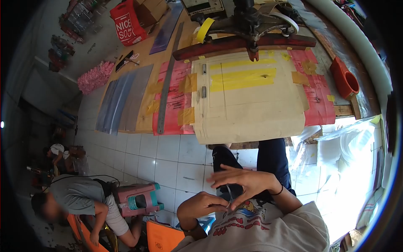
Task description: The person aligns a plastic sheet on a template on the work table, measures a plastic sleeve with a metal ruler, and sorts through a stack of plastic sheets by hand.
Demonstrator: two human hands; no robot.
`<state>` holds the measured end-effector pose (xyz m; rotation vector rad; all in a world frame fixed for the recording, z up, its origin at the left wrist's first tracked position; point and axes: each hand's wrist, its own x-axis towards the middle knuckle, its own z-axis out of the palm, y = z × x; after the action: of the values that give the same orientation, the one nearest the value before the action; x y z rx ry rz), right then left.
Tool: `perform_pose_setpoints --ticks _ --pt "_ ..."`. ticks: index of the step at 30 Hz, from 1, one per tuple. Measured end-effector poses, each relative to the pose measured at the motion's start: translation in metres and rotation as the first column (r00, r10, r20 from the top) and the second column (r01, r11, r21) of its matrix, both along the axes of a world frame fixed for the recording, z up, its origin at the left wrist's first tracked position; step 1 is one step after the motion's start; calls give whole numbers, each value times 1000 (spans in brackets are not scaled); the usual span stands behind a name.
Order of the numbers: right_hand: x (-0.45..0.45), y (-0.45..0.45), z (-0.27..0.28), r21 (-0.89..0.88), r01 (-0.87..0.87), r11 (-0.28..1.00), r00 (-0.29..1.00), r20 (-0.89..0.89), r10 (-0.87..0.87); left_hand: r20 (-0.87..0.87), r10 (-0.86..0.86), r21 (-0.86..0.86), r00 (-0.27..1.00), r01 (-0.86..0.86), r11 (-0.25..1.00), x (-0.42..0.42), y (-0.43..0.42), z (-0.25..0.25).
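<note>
My left hand (203, 206) is above my lap, its thumb and fingers pinched on the lower end of a thin clear strip (229, 194). My right hand (249, 183) is just above and to the right, with its fingers spread. Its thumb reaches down beside the strip, close to the left fingertips. What the strip is made of I cannot make out. In front of my knees, a cream sheet (260, 111) with yellow tape covers part of the work table, over a red sheet (178, 86).
A press with a dark red bar (243, 45) stands over the cream sheet, a yellow tape roll (205, 30) on its left arm. A steel ruler (168, 80), clear plastic sheets (121, 98) and a red holder (345, 79) lie around it. Another person (79, 197) sits at lower left.
</note>
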<state>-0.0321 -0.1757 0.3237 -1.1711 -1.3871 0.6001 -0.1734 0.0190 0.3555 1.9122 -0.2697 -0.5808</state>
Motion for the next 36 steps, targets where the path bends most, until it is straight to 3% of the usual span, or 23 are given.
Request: perform_pose_setpoints --ticks 2,3,5,7,8,11,13,14,15,17,18,19,20,22,24,26,30,32,36 --pt "14 -14 -10 -147 -151 978 988 -35 147 89 -35 -25 995 37 999 15 -7 3" --pt "21 -27 -13 -215 -220 951 975 -59 212 71 -28 52 997 24 998 26 -6 11" --pt "28 -61 -8 -256 -64 965 991 -128 31 21 -15 197 1000 11 980 51 -6 33" --pt "33 -95 -1 -252 55 966 984 -152 -95 196 -68 174 978 34 984 73 -20 40" --pt "30 -114 10 -288 246 926 957 -79 -279 265 -114 196 957 63 979 84 -31 44" --pt "12 -190 27 -382 650 657 739 113 -665 409 -210 283 888 95 954 111 -60 48" --pt "-11 -247 34 -394 848 353 482 301 -823 466 -270 324 843 121 938 132 -74 48" --pt "-20 -278 22 -290 943 164 273 387 -881 578 -231 218 783 125 968 138 -79 40" --pt "-28 -307 11 -172 985 -23 58 452 -890 562 -212 196 799 120 973 143 -83 39" --pt "-45 -350 12 -444 814 -374 -208 377 -902 508 -141 149 850 74 986 144 -87 37" --pt "-52 -371 -4 -479 773 -416 -272 342 -899 427 -133 143 894 78 987 143 -87 34" --pt "-57 -391 -27 -516 730 -448 -328 311 -892 490 -95 98 867 53 994 143 -89 31" --pt "-62 -407 -49 -534 712 -457 -300 357 -885 545 -49 53 837 24 998 142 -91 28" --pt "-64 -416 -83 -635 649 -419 -351 240 -905 646 83 -33 759 -81 996 138 -91 31" --pt "-57 -421 -130 -738 560 -376 -397 159 -904 810 157 -41 565 -212 976 140 -72 31" --pt "-38 -421 -179 -825 457 -332 -431 121 -894 892 96 78 441 -361 929 146 -40 32" --pt "-10 -418 -297 -848 472 -241 -502 -34 -864 846 -46 385 531 -549 742 169 -21 27" --pt "3 -412 -318 -862 445 -243 -579 -70 -812 820 -173 527 545 -603 598 175 -14 5" --pt "18 -420 -372 -799 548 -246 -690 -266 -673 835 -182 527 519 -663 532 174 -16 -8"
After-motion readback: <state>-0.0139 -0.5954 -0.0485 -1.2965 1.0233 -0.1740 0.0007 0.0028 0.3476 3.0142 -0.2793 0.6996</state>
